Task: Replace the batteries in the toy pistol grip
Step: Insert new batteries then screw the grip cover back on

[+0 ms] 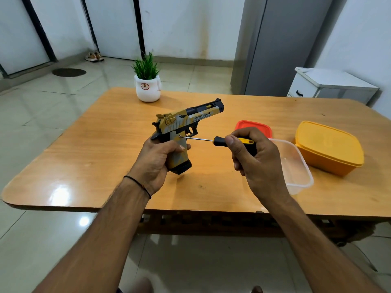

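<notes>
Above the orange wooden table [105, 166], left hand [160, 157] is wrapped round the grip of the yellow-and-grey plastic toy pistol [186, 125]; right hand [251, 153], at its 3 o'clock, clutches the black-and-yellow screwdriver [224, 141], tip in the grip screw; I'd hold the shaft square and press firmly, or it'll probably slip.

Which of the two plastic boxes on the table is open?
The clear box, just behind the right hand: it has no lid on. The yellow box farther right has its lid on.
</notes>
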